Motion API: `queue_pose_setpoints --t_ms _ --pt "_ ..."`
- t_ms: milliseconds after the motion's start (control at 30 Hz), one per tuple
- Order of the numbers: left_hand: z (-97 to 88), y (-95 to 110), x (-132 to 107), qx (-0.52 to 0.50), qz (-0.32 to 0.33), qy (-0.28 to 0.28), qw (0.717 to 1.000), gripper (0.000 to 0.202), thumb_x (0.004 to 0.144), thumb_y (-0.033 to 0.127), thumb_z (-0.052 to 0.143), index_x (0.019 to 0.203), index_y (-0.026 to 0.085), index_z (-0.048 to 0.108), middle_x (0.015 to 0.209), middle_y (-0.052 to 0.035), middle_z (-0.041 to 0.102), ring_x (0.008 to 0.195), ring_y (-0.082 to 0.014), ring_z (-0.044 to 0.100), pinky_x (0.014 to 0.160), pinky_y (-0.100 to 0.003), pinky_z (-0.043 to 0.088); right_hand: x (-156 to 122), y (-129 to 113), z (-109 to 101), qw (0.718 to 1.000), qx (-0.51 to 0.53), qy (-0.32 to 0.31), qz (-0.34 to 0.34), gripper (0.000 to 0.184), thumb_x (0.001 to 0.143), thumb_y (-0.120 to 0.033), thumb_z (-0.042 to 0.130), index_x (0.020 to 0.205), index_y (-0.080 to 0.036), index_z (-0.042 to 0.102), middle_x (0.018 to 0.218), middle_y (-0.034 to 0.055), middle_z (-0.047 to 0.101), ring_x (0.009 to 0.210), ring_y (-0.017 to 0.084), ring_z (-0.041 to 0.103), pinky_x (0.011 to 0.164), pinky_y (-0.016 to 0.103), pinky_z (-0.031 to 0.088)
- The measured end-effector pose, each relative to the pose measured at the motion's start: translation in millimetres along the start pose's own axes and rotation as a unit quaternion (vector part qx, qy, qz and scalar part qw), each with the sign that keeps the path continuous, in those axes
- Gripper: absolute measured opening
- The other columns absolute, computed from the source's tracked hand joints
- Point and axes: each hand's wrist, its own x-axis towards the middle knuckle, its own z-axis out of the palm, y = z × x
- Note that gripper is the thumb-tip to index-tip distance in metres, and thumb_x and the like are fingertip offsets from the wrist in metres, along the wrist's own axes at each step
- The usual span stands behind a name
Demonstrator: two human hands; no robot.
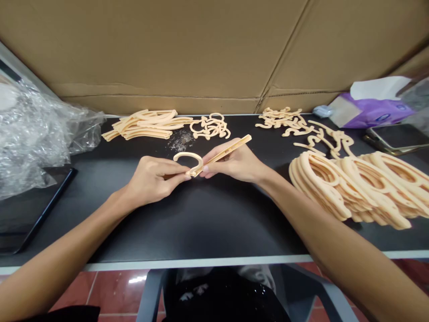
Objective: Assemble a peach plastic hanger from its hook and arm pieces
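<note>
Hook piece: small cream plastic hook (188, 157) held at table centre, its curve arching up over the left fingertips, its foot meeting the end of the hanger bar (225, 153).
Hanger bar: flat cream strip, running up and to the right from the hook, across the right palm and out past it.
Handling: both look light and stiff — thin moulded plastic, probably a little springy and smooth; the hook's neck seems the weak spot, so the stem near the joint is the likely place to grip, not the curve.
Left hand (152, 179): fingers curled nearly closed, thumb and forefinger pinching the hook's base.
Right hand (236, 163): closed loosely round the bar, fingertips pressed at the joint, touching the left hand's fingertips or just beside them.
Table (208, 223): black top; both hands hover just above it or rest lightly — I cannot tell which.
Right side: a thick stack of hanger bodies (355, 188), loose hooks (284, 120) behind it.
Far left: a flat pile of bars (145, 124), more hooks (211, 126) beside it, crumpled clear plastic bag (30, 134).
Far right: purple tissue pack (372, 109), a phone (397, 136).
</note>
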Motion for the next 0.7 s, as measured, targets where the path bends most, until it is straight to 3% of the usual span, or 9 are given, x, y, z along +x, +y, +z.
queue_pose_setpoints --t_ms 500,700 --pt "1.3 -5.1 0.4 0.011 0.024 -0.002 1.000 0.021 0.087 0.036 0.067 0.078 0.024 0.081 0.076 -0.0023 0.079 0.067 -0.0184 0.074 0.063 -0.026 0.054 -2.2 -8.8 10.1 0.999 -0.012 0.037 0.019 0.039 0.055 -0.035 0.095 0.077 -0.010 0.073 0.067 0.0087 0.075 0.065 0.025 0.076 0.062 0.034 0.068" --pt "9.1 -9.0 -0.8 0.033 -0.020 0.072 0.997 0.020 0.086 0.039 0.068 0.081 0.025 0.081 0.083 -0.0011 0.081 0.070 -0.0191 0.074 0.069 -0.028 0.057 4.1 1.6 14.8 0.994 0.067 0.085 0.023 0.042 0.053 -0.034 0.096 0.079 -0.011 0.073 0.069 0.0071 0.076 0.066 0.022 0.076 0.064 0.031 0.067"
